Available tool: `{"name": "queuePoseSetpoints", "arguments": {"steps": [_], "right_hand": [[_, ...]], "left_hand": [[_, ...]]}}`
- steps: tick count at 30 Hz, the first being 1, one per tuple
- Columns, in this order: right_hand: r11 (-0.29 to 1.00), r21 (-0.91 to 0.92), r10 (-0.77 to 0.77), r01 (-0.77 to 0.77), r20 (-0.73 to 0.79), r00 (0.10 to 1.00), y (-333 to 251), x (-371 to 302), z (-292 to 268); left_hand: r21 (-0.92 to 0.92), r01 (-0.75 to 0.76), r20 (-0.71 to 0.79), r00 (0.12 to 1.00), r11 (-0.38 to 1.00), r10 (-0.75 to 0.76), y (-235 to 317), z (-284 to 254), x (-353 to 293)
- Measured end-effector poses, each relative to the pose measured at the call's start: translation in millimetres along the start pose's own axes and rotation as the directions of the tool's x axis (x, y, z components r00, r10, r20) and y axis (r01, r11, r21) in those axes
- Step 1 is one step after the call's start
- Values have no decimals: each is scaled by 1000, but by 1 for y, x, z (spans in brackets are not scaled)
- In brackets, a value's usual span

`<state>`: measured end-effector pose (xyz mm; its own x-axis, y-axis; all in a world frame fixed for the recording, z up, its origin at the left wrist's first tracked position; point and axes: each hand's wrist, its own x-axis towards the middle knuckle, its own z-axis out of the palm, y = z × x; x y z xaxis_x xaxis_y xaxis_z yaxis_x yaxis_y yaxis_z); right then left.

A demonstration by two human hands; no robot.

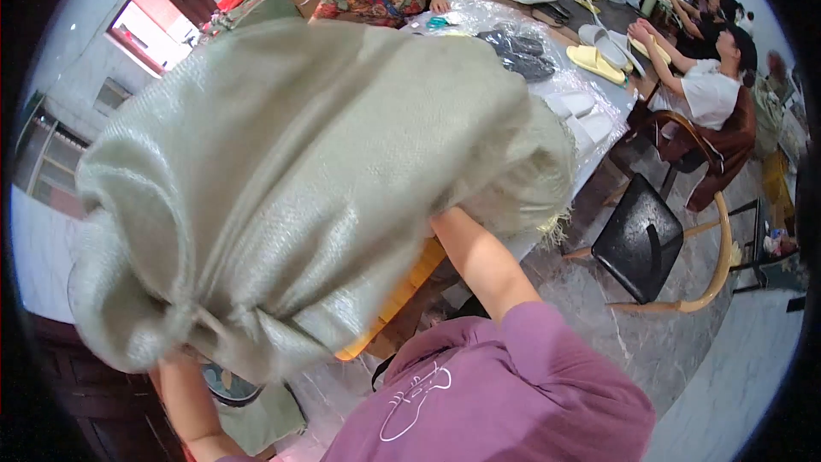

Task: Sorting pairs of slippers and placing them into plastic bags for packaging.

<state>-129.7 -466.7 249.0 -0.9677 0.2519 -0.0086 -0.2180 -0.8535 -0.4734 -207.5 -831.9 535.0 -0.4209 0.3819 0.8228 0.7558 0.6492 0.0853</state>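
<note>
A big pale green woven sack (342,145) fills the middle of the view, raised in front of me and billowing, with a frayed edge at its right end. Its cloth bunches into a tight gather at the lower left, where my left hand (174,363) grips it; most of that hand is behind the folds. My right hand (443,221) reaches up under the sack's right part. Its fingers are hidden by the cloth, so their grip does not show.
Behind the sack, a plastic-covered table (590,150) bears several slippers, among them yellow slippers (596,62). A black-seated chair (637,239) stands right. People sit around the far tables. Below the sack shows an orange crate edge (410,287); a stool (229,385) is lower left.
</note>
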Motion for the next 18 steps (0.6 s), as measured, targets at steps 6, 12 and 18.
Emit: {"name": "queuePoseSetpoints", "arguments": {"steps": [6,12,18], "right_hand": [[988,-130,109,-89,162,981,31,29,27],[950,-260,243,-173,269,932,74,39,55],[934,-323,246,-151,278,929,89,43,49]], "left_hand": [[-529,768,291,565,362,-772,6,73,-146],[-440,497,833,-84,-747,-547,-43,120,-295],[-235,703,512,-498,-672,-700,-39,65,-367]]}}
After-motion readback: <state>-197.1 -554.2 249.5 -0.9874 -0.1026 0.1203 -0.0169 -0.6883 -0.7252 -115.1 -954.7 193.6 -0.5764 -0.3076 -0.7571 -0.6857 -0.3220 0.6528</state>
